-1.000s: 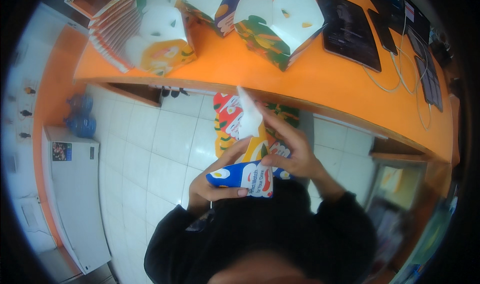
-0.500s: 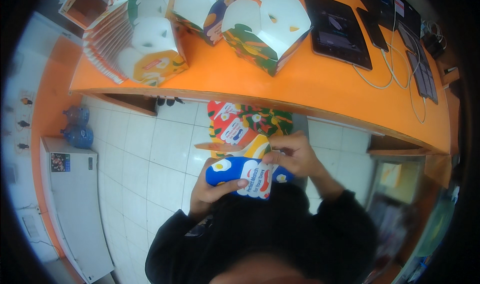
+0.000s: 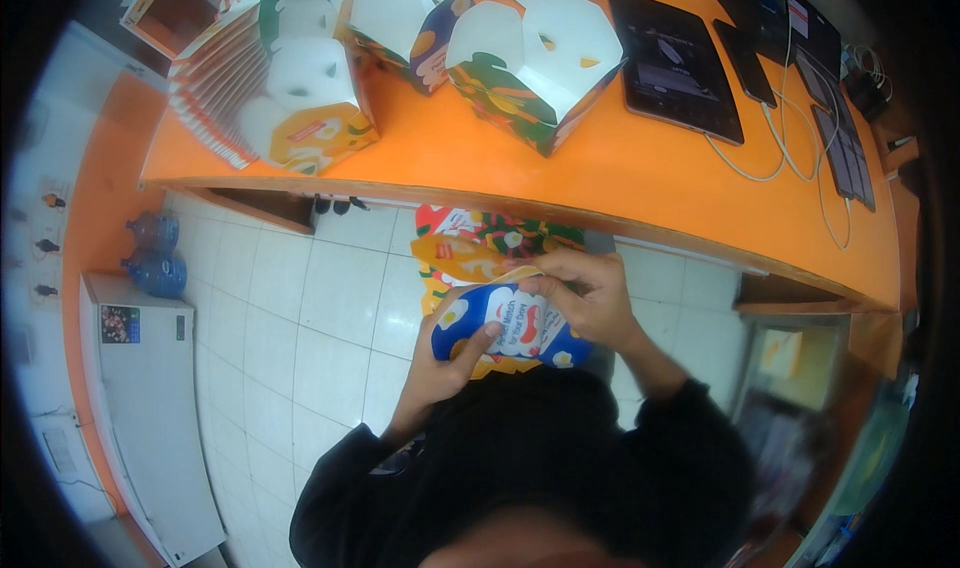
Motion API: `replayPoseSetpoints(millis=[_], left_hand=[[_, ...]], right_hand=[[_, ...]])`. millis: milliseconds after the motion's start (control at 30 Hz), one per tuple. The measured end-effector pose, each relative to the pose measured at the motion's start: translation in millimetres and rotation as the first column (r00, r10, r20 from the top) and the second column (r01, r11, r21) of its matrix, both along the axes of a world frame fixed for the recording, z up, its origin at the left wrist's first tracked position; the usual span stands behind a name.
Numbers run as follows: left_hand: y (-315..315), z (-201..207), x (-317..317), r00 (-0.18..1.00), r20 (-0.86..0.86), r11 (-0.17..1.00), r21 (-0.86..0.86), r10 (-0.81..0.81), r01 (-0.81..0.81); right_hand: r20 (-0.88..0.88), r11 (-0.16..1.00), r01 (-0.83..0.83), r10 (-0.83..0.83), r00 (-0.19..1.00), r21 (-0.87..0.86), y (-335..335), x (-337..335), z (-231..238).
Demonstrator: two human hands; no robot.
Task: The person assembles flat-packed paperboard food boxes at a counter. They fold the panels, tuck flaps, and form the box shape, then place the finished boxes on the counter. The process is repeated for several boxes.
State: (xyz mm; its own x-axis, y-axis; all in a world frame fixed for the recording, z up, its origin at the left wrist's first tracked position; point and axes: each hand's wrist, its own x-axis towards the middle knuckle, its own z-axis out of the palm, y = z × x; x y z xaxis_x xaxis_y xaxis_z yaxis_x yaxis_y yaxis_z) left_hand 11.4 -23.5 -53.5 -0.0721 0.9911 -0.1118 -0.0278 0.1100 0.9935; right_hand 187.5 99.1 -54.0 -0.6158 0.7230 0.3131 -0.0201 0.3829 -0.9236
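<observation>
A paper food carton (image 3: 516, 320), blue with fried-egg prints, is held in front of my body below the table edge. My left hand (image 3: 440, 363) is closed round its left side, thumb flat on the blue panel. At its upper right edge, my right hand (image 3: 592, 296) pinches the cardboard between thumb and fingers. A yellow flap (image 3: 462, 256) stands out beyond the blue panel. Beneath and behind it show red and green printed pieces (image 3: 540, 232), partly covered by the carton and my hands.
On the orange table (image 3: 440, 153) stand several opened cartons (image 3: 545, 83), beside a row of packed cartons (image 3: 205, 103) at the left. A tablet (image 3: 675, 68), phones (image 3: 745, 63) and white cables (image 3: 775, 163) lie right. A white refrigerator (image 3: 155, 408) and water jugs (image 3: 155, 253) stand on the left.
The carton has turned and shifted slightly up and right in my hands. Its yellow flap has swung to the upper left and shows its broad face. My left hand has moved up with it.
</observation>
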Motion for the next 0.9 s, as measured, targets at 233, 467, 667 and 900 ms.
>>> replayPoseSetpoints(millis=[233,467,667,900], left_hand=[[2.4,-21.4,-0.8,0.293,0.956,0.998,-0.014,-0.007,0.068],[5.7,-11.5,3.1,0.744,0.646,0.985,-0.081,0.168,-0.152],[1.6,4.6,10.9,0.839,0.53,0.987,0.021,0.123,-0.158],[-9.8,12.1,16.2,0.954,0.267,0.971,0.154,0.137,-0.182]], right_hand=[[-0.061,0.938,-0.165,0.193,0.979,0.305,12.4,-1.4,5.2],[-0.068,0.899,-0.096,0.138,0.988,0.428,13.5,1.1,3.2],[-0.175,0.996,-0.037,0.051,0.983,0.082,2.5,-2.4,-4.7],[-0.189,0.98,-0.116,0.085,0.978,-0.16,-12.6,-4.9,0.6]])
